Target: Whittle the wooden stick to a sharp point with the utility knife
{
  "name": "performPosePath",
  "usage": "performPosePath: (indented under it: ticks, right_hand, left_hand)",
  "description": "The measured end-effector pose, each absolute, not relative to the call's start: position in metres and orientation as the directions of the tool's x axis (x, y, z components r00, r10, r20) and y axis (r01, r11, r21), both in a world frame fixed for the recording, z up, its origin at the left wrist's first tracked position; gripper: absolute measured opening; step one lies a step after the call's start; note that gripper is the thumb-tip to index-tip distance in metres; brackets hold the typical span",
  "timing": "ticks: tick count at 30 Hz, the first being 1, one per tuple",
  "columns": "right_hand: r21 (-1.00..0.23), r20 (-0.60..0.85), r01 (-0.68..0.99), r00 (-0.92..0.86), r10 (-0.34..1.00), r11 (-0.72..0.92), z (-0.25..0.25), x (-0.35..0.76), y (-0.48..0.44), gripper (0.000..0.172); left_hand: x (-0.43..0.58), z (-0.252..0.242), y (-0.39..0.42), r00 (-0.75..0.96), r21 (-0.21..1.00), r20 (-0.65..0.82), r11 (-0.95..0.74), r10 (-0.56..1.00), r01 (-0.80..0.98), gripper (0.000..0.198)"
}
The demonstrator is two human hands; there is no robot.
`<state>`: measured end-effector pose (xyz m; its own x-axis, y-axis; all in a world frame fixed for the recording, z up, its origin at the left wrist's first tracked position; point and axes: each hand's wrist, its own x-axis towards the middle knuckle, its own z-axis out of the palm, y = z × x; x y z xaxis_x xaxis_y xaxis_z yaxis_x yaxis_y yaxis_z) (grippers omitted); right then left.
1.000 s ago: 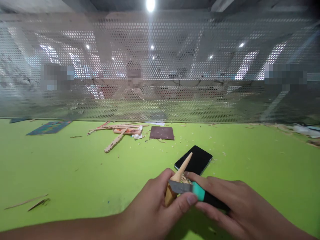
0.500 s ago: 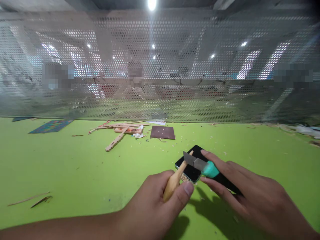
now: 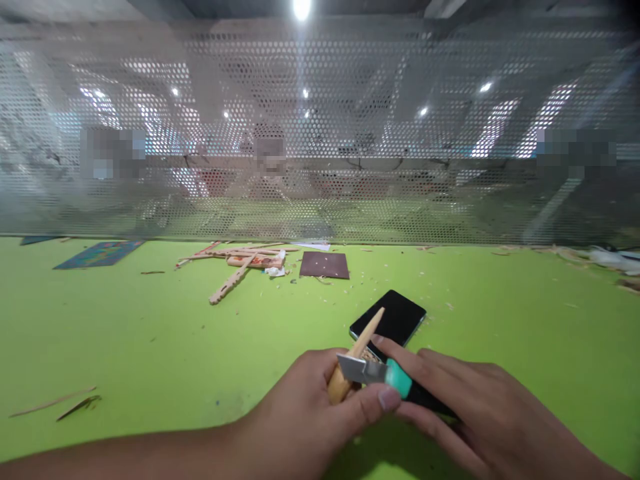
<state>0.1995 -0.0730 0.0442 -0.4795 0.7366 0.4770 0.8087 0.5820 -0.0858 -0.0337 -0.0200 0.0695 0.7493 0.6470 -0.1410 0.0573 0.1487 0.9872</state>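
Note:
My left hand (image 3: 320,407) is closed around the thick end of a pale piece of wood (image 3: 366,335), whose tapered tip points up and away to the right. In my right hand (image 3: 470,407) is a utility knife (image 3: 400,380) with a teal and black handle. Its blade (image 3: 356,368) lies across the wood just above my left thumb. Whether the edge is biting into the wood I cannot tell. Beyond the hands a black smartphone (image 3: 397,317) lies flat on the table, partly covered by the wood tip and right fingers. Wood shavings (image 3: 370,356) show at its near end.
The green table (image 3: 150,340) ends at a perforated metal screen (image 3: 320,133), with blurred people behind it. Near the screen lie thin wood strips (image 3: 233,280), a dark brown sheet (image 3: 324,265) and a patterned card (image 3: 99,255). Slivers (image 3: 77,407) lie at the left; white scraps (image 3: 615,259) at the far right.
My right hand has brought the knife left and toward me, so its blade has gone from near the wood's tip to the thicker part by my left thumb. More of the smartphone shows.

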Motion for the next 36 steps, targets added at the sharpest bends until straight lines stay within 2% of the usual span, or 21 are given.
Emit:
performPosePath:
  ticks: [4, 10, 16, 21, 29, 33, 36]
  right_hand:
    - [-0.008, 0.553, 0.853, -0.431, 0.713, 0.522, 0.045, 0.198, -0.076, 0.052]
    - [0.061, 0.662, 0.916, -0.335, 0.67, 0.397, 0.059, 0.211, -0.07, 0.058]
    - [-0.001, 0.638, 0.89, -0.351, 0.685, 0.457, 0.058, 0.212, -0.066, 0.051]
    - [-0.063, 0.55, 0.818, -0.449, 0.704, 0.571, 0.05, 0.205, -0.067, 0.048]
    - [0.069, 0.597, 0.896, -0.39, 0.701, 0.439, 0.055, 0.207, -0.072, 0.057]
    - [0.054, 0.643, 0.901, -0.36, 0.676, 0.429, 0.058, 0.21, -0.069, 0.054]
    - [-0.018, 0.634, 0.88, -0.357, 0.686, 0.475, 0.056, 0.208, -0.066, 0.047]
  left_hand:
    - [-0.034, 0.07, -0.021, 0.713, 0.992, -0.128, 0.081, 0.689, 0.1, 0.043]
    - [-0.036, 0.07, -0.023, 0.707, 0.98, -0.199, 0.123, 0.679, 0.158, 0.052]
    - [-0.036, 0.069, -0.022, 0.707, 0.981, -0.187, 0.089, 0.682, 0.173, 0.049]
    - [-0.034, 0.066, -0.021, 0.695, 0.992, -0.113, 0.041, 0.71, 0.12, 0.047]
    - [-0.035, 0.07, -0.02, 0.695, 0.984, -0.175, 0.091, 0.697, 0.156, 0.048]
    - [-0.036, 0.07, -0.02, 0.716, 0.977, -0.212, 0.144, 0.665, 0.156, 0.047]
    - [-0.037, 0.072, -0.02, 0.715, 0.978, -0.207, 0.11, 0.668, 0.18, 0.043]
